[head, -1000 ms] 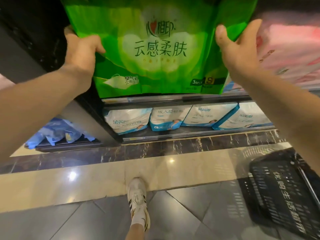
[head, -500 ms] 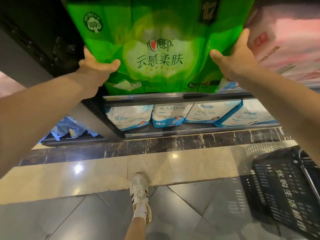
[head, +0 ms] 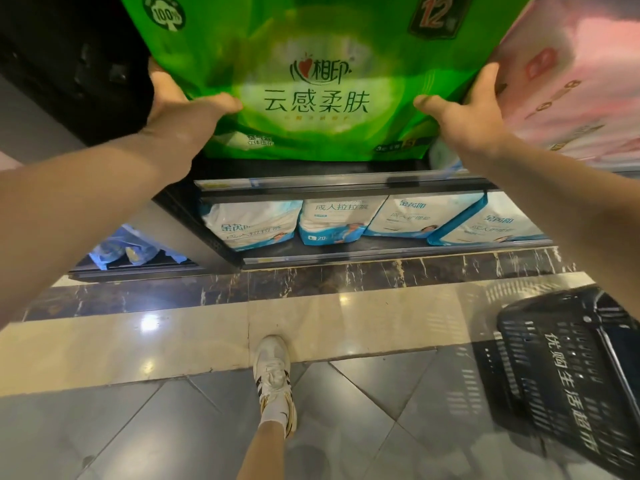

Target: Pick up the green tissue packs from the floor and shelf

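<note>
Fingers of left hand (head: 180,112) and right hand (head: 467,116) clamp green tissue pack (head: 318,81) from both sides, thumbs across front, since it's bulky; bottom edge over shelf (head: 339,187).

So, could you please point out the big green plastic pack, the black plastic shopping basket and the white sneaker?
Big green plastic pack (head: 311,36): head view, upper front face.
Black plastic shopping basket (head: 568,368): head view, slatted side wall.
White sneaker (head: 272,368): head view, laced top.

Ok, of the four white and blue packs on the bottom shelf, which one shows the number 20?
The second pack from the left. It stands facing front with a blue band along its base showing 20; no such number is visible on the other three.
</note>
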### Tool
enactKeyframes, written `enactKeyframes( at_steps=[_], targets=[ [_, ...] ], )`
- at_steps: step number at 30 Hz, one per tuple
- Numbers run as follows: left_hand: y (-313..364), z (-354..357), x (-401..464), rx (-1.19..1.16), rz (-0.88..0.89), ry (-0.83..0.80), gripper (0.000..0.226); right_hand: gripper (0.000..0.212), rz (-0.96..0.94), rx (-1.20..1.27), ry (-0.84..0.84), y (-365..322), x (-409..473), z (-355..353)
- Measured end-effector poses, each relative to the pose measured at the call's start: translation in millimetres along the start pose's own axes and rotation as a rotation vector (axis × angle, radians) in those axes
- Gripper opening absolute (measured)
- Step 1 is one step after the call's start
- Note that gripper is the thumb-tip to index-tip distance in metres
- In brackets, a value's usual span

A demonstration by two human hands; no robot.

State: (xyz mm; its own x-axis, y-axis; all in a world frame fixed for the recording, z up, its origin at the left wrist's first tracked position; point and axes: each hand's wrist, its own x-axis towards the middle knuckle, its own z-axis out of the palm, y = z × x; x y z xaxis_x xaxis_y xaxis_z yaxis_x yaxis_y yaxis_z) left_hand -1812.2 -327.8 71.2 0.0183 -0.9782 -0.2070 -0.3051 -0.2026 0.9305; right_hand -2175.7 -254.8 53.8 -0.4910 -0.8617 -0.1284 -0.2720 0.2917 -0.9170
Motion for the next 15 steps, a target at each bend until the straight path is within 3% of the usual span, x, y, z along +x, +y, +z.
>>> enactKeyframes(
  at_steps=[4,7,10,13,15],
  targets=[
    [-2,-5,5,0.050,-0.049,0.059,0.111,0.157,0.009,0.049,-0.006,-4,-3,1],
    [11,-3,-10,0.047,-0.077,0.092,0.099,0.127,0.064,0.161,0.074,-25,-39,15],
    [11,0,-18,0.041,-0.087,0.080,0.088,0.111,-0.011,0.208,0.206,-16,-56,19],
    [5,-3,-26,0.049,-0.068,0.104,0.099,0.100,-0.129,0.129,0.198,-9,-68,22],
    [4,-4,-30,0.037,-0.069,0.117,0.103,0.107,-0.141,0.094,0.151,-11,-70,23]
  ],
)
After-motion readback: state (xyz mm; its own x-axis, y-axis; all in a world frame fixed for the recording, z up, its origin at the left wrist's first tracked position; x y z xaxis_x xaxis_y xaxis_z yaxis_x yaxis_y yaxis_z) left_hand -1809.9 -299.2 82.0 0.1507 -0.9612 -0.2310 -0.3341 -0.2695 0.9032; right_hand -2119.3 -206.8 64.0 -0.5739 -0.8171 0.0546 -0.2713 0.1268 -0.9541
